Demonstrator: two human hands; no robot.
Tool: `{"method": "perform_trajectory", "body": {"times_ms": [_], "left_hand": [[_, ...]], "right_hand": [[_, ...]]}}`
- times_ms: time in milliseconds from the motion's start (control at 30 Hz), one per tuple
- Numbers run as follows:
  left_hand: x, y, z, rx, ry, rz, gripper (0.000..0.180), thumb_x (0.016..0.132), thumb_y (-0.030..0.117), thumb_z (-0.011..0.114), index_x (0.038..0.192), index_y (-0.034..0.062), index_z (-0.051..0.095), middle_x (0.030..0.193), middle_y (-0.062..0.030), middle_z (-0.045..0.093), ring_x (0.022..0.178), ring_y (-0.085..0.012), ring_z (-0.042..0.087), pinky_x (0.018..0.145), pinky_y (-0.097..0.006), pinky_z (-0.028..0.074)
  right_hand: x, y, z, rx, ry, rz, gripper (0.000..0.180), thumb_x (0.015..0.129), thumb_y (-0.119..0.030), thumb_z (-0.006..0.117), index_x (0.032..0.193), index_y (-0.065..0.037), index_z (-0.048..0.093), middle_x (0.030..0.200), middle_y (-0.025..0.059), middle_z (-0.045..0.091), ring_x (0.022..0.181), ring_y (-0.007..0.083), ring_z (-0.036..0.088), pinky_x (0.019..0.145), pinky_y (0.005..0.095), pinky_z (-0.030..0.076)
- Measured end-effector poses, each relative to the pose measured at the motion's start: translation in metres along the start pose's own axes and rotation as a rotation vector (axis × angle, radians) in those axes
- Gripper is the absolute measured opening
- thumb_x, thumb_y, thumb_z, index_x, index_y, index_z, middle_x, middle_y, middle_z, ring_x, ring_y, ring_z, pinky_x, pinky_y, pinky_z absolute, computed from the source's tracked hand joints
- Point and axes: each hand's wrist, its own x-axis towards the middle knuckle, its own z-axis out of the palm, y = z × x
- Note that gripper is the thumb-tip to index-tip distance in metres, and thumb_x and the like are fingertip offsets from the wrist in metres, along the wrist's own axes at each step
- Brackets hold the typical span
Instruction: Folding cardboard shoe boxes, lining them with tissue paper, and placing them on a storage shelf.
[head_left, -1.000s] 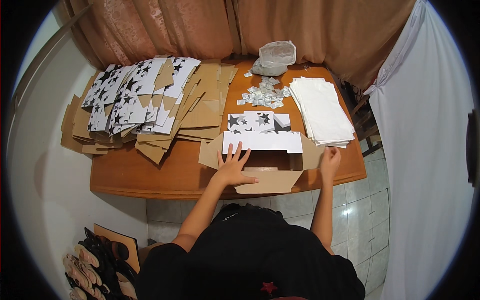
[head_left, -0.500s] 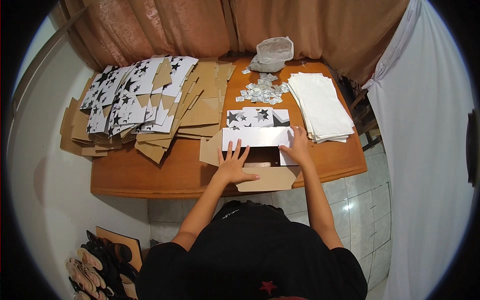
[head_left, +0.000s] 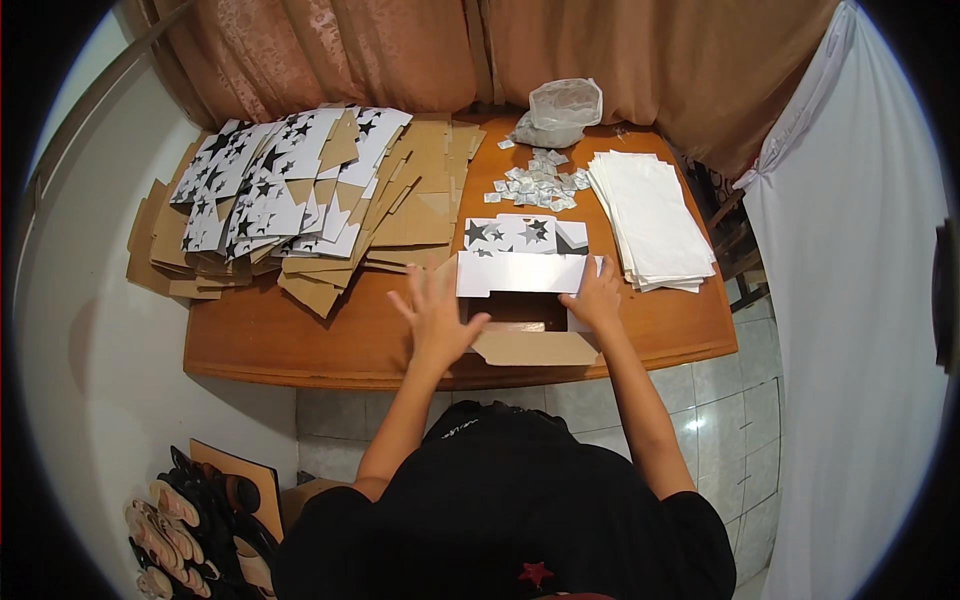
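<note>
A partly folded cardboard box (head_left: 522, 272) with black and grey stars on white stands near the table's front edge. Its white inner panel faces up, and a plain brown flap (head_left: 540, 349) leans out toward me. Something pale, too small to make out, shows inside the dark opening. My left hand (head_left: 437, 318) is open, fingers spread and slightly blurred, at the box's left side. On the right side, my right hand (head_left: 597, 300) grips the box's wall, thumb at the inner edge and fingers around the outside.
Stacked flat star-printed cartons (head_left: 290, 190) cover the table's left. Behind the box lie small silvery packets (head_left: 540, 182) and a translucent plastic bag (head_left: 560, 112). White paper sheets (head_left: 655, 222) are piled at the right. Shoes (head_left: 190, 530) sit at lower left.
My left hand has moved left off the front of the box, to its left side. The left brown flap no longer sticks out sideways. My right hand keeps its place on the box.
</note>
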Motion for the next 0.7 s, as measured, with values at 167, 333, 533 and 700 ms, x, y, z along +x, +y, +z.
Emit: {"method": "perform_trajectory", "body": {"times_ms": [167,333,533,700], "left_hand": [[-0.004,-0.027,-0.018,-0.468,0.083,-0.460,0.076,0.076,0.046,0.063,0.132,0.0020,0.037,0.133,-0.0244,0.037,0.126,-0.0354,0.034,0.102,-0.059,0.015],[0.003,-0.008,-0.002,-0.751,0.060,0.033,0.070,0.080,0.049,0.056,0.129,0.0010,0.041,0.131,-0.0210,0.043,0.125,-0.0316,0.037,0.103,-0.052,0.022],[0.011,-0.012,0.024,-0.470,-0.313,0.270,0.067,0.086,0.055,0.043,0.131,0.0055,0.042,0.139,-0.0125,0.037,0.131,-0.0278,0.029,0.106,-0.052,0.017],[0.017,-0.018,0.028,-0.409,-0.477,0.303,0.068,0.088,0.059,0.031,0.131,0.0081,0.043,0.138,-0.0120,0.038,0.131,-0.0268,0.030,0.106,-0.052,0.011]], "right_hand": [[0.004,-0.011,-0.018,0.000,-0.037,-0.023,0.101,0.056,-0.041,0.079,0.136,-0.009,0.025,0.138,0.0236,0.020,0.118,0.0445,0.035,0.091,0.0520,0.038],[0.020,0.002,-0.005,-0.028,-0.095,-0.129,0.104,0.055,-0.045,0.079,0.138,-0.013,0.025,0.142,0.0123,0.020,0.120,0.0449,0.031,0.088,0.0615,0.038],[0.018,0.002,-0.002,0.025,-0.127,-0.106,0.099,0.059,-0.046,0.076,0.138,-0.012,0.026,0.140,0.0120,0.024,0.122,0.0451,0.027,0.088,0.0619,0.038],[0.014,0.001,0.002,-0.023,-0.081,-0.131,0.097,0.061,-0.050,0.072,0.137,-0.011,0.027,0.139,0.0139,0.025,0.122,0.0448,0.027,0.088,0.0619,0.037]]}}
